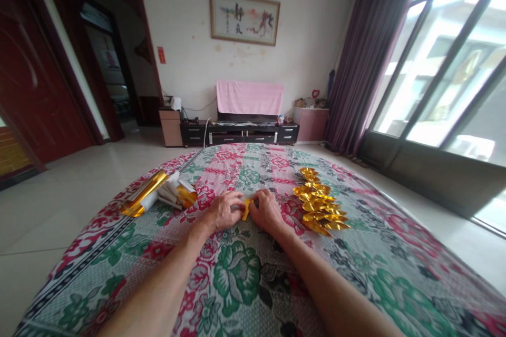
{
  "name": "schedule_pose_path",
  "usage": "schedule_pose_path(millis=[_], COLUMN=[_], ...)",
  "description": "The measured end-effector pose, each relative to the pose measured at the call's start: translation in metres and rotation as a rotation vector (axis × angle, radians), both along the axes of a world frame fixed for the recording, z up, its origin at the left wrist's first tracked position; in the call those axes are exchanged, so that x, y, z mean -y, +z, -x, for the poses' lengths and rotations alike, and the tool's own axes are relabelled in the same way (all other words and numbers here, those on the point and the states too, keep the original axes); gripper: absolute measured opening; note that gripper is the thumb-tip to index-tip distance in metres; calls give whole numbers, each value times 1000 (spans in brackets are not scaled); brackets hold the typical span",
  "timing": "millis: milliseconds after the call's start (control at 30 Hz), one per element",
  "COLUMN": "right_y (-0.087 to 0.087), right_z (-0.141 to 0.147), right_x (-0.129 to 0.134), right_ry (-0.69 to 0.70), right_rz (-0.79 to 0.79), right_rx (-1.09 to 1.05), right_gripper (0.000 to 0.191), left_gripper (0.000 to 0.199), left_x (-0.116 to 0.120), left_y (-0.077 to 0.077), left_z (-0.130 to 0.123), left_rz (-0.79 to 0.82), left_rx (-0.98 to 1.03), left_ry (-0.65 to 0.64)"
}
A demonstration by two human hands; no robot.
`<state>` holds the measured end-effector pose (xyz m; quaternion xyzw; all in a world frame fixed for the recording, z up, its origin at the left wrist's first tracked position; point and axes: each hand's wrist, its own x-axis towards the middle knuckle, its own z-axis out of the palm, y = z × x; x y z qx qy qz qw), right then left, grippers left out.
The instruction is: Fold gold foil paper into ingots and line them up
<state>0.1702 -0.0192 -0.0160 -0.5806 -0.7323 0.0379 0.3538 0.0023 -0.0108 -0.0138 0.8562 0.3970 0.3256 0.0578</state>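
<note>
Near the middle of the cloth-covered table, a small strip of gold paper (246, 209) stands between my two hands. My left hand (227, 210) has its fingers curled against the strip's left side. From the right, my right hand (266, 209) pinches at the upper edge of the same strip, its fingers bent. To the right lies a group of folded gold paper pieces (318, 202), boat-shaped and nested in a row. On the left, curled gold and white paper sheets (148, 195) rest in a loose pile.
A floral tablecloth (237, 279) covers the round table. Beyond it stands a low black TV cabinet (253, 134) with a pink cloth (250, 97) draped over a screen. A purple curtain (366, 58) and large window are at right, a red door (37, 68) at left.
</note>
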Motion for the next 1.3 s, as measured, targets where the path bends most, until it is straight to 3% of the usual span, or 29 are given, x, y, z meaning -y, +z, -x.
schedule_pose_path(millis=[333, 700, 1133, 1300], right_y=[-2, 6, 7, 9], right_z=[0, -7, -16, -19], right_x=[-6, -8, -9, -10], right_ry=[50, 3, -34, -29], right_rz=[-16, 14, 0, 12], right_rx=[-64, -205, -94, -66], right_gripper=[10, 14, 19, 18], left_gripper=[15, 18, 21, 26], left_x=[3, -4, -28, -32], left_y=[2, 2, 12, 13], left_z=[-1, -9, -14, -13], left_rz=[-2, 10, -43, -79], left_rx=[18, -31, -195, -232], left_ry=[-21, 19, -103, -242])
